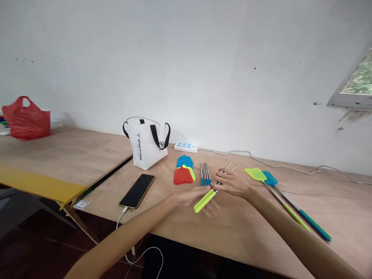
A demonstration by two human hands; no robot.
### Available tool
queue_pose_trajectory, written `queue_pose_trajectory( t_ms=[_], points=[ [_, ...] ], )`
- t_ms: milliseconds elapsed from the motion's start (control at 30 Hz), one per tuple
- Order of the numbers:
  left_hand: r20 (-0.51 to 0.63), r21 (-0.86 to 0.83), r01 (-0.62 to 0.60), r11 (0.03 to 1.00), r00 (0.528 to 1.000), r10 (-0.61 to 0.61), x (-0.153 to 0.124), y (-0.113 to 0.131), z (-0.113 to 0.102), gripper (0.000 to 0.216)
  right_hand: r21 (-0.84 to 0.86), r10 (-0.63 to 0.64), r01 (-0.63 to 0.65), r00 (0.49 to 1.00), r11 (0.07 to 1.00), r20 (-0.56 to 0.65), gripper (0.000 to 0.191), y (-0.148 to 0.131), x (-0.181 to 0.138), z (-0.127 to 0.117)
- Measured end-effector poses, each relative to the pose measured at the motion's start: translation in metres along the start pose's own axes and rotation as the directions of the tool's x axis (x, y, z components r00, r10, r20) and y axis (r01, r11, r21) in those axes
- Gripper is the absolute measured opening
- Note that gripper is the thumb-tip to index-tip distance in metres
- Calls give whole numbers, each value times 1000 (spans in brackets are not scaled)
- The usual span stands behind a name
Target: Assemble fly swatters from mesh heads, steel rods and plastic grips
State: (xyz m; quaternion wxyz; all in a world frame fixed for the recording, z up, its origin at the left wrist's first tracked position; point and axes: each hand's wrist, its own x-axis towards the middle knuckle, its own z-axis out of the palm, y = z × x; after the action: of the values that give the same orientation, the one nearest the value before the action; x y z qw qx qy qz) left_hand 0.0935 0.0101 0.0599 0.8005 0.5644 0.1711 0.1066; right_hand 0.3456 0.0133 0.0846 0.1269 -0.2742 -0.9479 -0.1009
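Observation:
My right hand [232, 182] is closed around the metal rods of two yellow-green fly swatter handles [205, 200], whose thin rod ends stick out beyond its fingers. My left hand [190, 195] is beside the grips, blurred by motion, its fingers partly behind them. Just past the hands lie several blue-ended metal fly swatter handles [205, 174] in a row. Left of these is a stack of loose swatter heads: a red head [183, 176], a yellow-green one partly covered, and a blue head [185, 161]. On the right rest swatters with a yellow-green head [255, 174] and a blue head [270, 178].
A phone [137, 190] with a white cable lies at the left. Behind it stands a white bag [148, 149] with black straps. A power strip [186, 147] sits by the wall, its cord running right. On the adjoining left table is a red plastic bag [27, 122].

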Motion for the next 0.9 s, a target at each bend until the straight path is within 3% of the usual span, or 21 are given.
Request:
queue_pose_trajectory(
  t_ms=[67, 167, 233, 267, 300, 333, 400, 433, 467, 500, 600, 800, 900],
  points=[
    [-2, -88, 3, 996, 1000, -3, 4, -10, 28, 62, 1, -35, 35, 999, 999, -7, 39, 1, -3, -1],
    [-202, -190, -104, 976, 977, 65, 19, -18, 52, 54, -45, 20, -22, 998, 999, -52, 46, 4, -10, 1],
    [-313, -216, -161, 963, 946, 88, 33, -19, 57, 54, -30, 164, -170, 977, 985, -136, 51, 5, -13, 7],
    [-361, -213, -182, 960, 928, 96, 40, -19, 58, 55, 42, 292, -290, 935, 956, -201, 52, 5, -13, 11],
    [-405, -198, -198, 960, 908, 104, 47, -20, 57, 55, 200, 468, -427, 843, 882, -265, 52, 4, -13, 15],
    [-447, -173, -208, 963, 887, 111, 53, -20, 56, 56, 415, 660, -531, 696, 739, -284, 50, 4, -12, 19],
    [-507, -107, -198, 974, 854, 117, 63, -22, 52, 56, 772, 912, -538, 388, 338, -129, 41, 1, -10, 26],
    [-523, -76, -182, 980, 844, 116, 67, -24, 51, 55, 857, 952, -488, 307, 169, -13, 39, 0, -8, 29],
    [-531, -49, -166, 985, 839, 115, 70, -25, 49, 54, 892, 954, -449, 288, 54, 87, 40, -1, -7, 32],
    [-532, -26, -155, 988, 839, 118, 73, -27, 48, 55, 901, 938, -434, 309, -9, 158, 41, -3, -5, 34],
    [-486, 19, -159, 987, 861, 148, 78, -28, 48, 57, 905, 886, -413, 375, -104, 273, 40, -7, 3, 41],
    [-329, 5, -104, 995, 939, 100, 75, -17, 51, 61, 885, 900, -437, 305, -158, 311, 22, 6, 19, 56],
    [-365, 16, -72, 997, 928, 72, 59, -13, 44, 65, 878, 918, -459, 274, -137, 287, 20, 18, 19, 60]
  ],
)
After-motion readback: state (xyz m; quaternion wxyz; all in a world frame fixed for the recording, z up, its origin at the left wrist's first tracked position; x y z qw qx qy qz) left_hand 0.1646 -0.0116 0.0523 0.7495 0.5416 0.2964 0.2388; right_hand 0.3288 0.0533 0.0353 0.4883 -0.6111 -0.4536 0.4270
